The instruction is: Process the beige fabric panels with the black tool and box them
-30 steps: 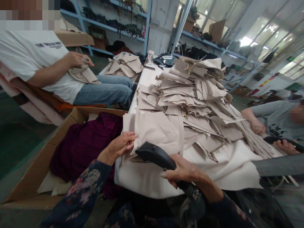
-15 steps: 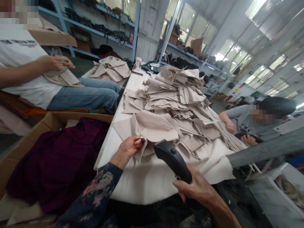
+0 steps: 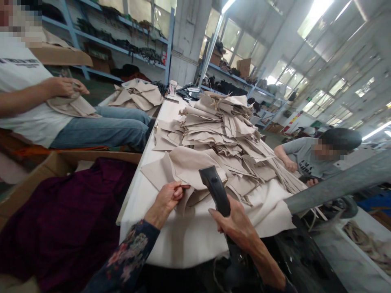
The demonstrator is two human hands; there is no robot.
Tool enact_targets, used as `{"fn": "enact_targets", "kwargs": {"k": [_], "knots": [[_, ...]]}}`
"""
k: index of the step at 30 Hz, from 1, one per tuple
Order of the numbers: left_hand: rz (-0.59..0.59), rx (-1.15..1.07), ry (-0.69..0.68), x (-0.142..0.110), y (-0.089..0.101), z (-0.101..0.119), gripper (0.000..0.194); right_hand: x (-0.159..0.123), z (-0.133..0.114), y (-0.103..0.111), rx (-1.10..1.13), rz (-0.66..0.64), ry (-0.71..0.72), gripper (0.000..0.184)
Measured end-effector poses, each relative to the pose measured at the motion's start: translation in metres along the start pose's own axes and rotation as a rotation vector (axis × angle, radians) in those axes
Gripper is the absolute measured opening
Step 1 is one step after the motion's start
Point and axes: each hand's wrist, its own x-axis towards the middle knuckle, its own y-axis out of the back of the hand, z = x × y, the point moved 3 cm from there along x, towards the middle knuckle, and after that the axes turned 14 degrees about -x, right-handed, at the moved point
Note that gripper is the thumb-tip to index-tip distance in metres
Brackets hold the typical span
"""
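Note:
My left hand (image 3: pixel 168 200) is closed in a pinch on the near edge of a beige fabric piece (image 3: pixel 195 167), whose left side folds up from the table. In my right hand (image 3: pixel 235 219) is a black electric trimmer (image 3: pixel 215 188), shaped like a hair clipper. Its head points up and left, over the right part of the fabric piece; whether it touches the cloth I cannot tell. Behind my hands rises a tall heap of similar beige pieces (image 3: pixel 216 128), some with tied thread bundles. White cloth (image 3: pixel 171 236) covers the near end of the table.
A cardboard box (image 3: pixel 58 160) with dark purple fabric (image 3: pixel 76 215) stands left of the table. Beyond it, a seated person (image 3: pixel 100 126) handles beige fabric. Another person (image 3: pixel 305 152) works at the right. A grey metal beam (image 3: pixel 336 183) crosses the right side.
The view has swung right and up. My left hand has folded the fabric piece, lying flatter before, and the trimmer has turned from pointing left to more upright.

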Motion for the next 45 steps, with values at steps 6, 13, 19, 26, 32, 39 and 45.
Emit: {"fn": "enact_targets", "kwargs": {"k": [6, 13, 19, 26, 32, 39, 45], "knots": [[0.003, 0.077, -0.119, -0.001, 0.0, -0.006, 0.027, -0.035, 0.02, -0.017, -0.06, -0.17, 0.003, 0.016], [-0.05, 0.337, -0.201, -0.012, 0.001, 0.004, 0.028, -0.01, 0.024, -0.028, -0.038, -0.068, -0.043, 0.021], [-0.249, 0.886, -0.56, -0.018, -0.002, 0.034, 0.024, -0.01, 0.039, -0.001, 0.051, -0.025, -0.038, 0.023], [-0.784, 1.573, -0.629, 0.01, -0.029, 0.023, 0.019, -0.049, 0.051, 0.007, 0.033, -0.08, -0.042, 0.018], [-0.752, 1.519, -0.652, 0.008, -0.054, 0.015, 0.028, -0.068, 0.047, 0.002, 0.055, -0.116, -0.12, 0.016], [-0.745, 1.474, -0.626, -0.004, -0.055, 0.003, 0.028, -0.034, 0.049, 0.001, 0.128, -0.058, -0.054, 0.016], [-0.69, 1.351, -0.568, -0.014, -0.051, 0.008, 0.029, -0.035, 0.064, 0.024, 0.121, 0.038, -0.051, 0.02]]}}
